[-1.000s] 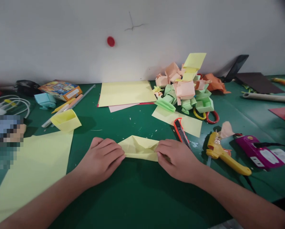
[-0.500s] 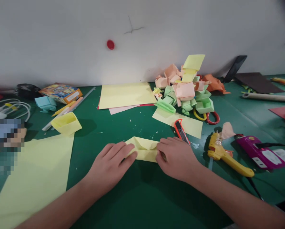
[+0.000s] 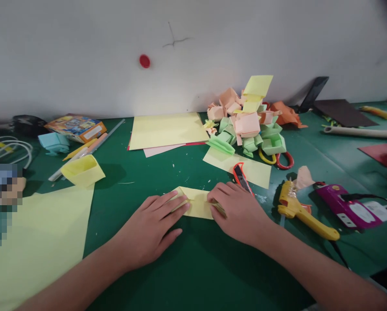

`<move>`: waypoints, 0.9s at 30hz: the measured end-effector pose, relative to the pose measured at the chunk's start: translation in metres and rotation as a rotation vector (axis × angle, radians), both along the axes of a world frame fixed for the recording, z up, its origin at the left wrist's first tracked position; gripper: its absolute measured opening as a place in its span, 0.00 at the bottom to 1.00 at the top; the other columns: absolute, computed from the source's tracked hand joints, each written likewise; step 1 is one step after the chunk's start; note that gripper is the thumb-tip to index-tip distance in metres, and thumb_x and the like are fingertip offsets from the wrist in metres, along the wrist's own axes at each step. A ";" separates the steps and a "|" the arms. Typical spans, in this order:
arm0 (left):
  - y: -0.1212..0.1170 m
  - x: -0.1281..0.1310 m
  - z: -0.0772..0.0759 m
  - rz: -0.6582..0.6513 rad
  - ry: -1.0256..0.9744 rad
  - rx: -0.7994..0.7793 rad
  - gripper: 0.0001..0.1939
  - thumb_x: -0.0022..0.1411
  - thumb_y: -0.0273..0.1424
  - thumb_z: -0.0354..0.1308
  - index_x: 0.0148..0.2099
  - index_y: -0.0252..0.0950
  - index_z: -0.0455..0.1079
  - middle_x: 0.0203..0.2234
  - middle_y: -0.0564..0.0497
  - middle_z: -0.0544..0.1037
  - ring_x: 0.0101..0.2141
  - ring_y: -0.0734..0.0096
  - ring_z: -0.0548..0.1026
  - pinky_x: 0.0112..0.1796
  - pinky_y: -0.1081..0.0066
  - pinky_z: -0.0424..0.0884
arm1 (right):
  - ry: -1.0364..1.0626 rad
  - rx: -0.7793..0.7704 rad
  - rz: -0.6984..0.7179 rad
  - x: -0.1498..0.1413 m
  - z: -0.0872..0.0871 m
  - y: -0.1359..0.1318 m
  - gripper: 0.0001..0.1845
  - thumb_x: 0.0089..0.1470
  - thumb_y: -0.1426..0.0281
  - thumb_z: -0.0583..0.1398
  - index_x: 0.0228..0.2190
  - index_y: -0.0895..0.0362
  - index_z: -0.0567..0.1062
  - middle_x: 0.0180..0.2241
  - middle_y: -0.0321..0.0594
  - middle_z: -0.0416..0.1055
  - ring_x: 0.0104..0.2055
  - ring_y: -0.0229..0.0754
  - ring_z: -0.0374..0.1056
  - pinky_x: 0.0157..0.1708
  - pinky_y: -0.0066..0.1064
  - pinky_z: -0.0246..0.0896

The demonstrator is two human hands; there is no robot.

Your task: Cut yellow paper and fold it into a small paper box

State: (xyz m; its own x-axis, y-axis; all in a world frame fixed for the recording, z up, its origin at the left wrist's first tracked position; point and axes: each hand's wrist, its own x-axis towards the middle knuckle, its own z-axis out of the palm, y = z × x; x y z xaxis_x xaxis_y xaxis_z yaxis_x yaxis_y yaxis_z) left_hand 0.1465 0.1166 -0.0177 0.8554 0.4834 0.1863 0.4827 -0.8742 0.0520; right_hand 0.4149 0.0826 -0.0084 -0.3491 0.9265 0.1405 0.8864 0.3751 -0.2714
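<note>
A folded strip of yellow paper (image 3: 198,203) lies on the green table between my hands. My left hand (image 3: 153,220) is flat on its left end, fingers stretched out and the thumb apart on the table side. At the other end, my right hand (image 3: 234,211) has its fingers curled and pinches the paper's folded edge; part of that end is hidden under the fingers. Just beyond my right hand lies a red and black utility knife (image 3: 242,176), on the edge of a small yellow sheet (image 3: 256,172).
Left are a large yellow sheet (image 3: 51,233) and an open yellow paper box (image 3: 83,170). A pile of folded paper pieces (image 3: 247,124) stands by the wall, scissors (image 3: 284,160) under it. On the right lie a yellow glue gun (image 3: 305,214) and a purple power strip (image 3: 349,205).
My left thumb has lifted off the paper and the left fingers have straightened over it. The raised flap in the middle of the strip now lies flatter. The view has shifted slightly.
</note>
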 end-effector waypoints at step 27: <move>-0.029 -0.002 -0.010 0.176 0.067 0.028 0.37 0.72 0.50 0.47 0.74 0.36 0.50 0.69 0.44 0.60 0.66 0.54 0.65 0.65 0.55 0.59 | -0.003 0.003 0.345 0.009 0.013 -0.021 0.20 0.71 0.65 0.51 0.48 0.57 0.81 0.53 0.40 0.78 0.55 0.46 0.73 0.56 0.41 0.66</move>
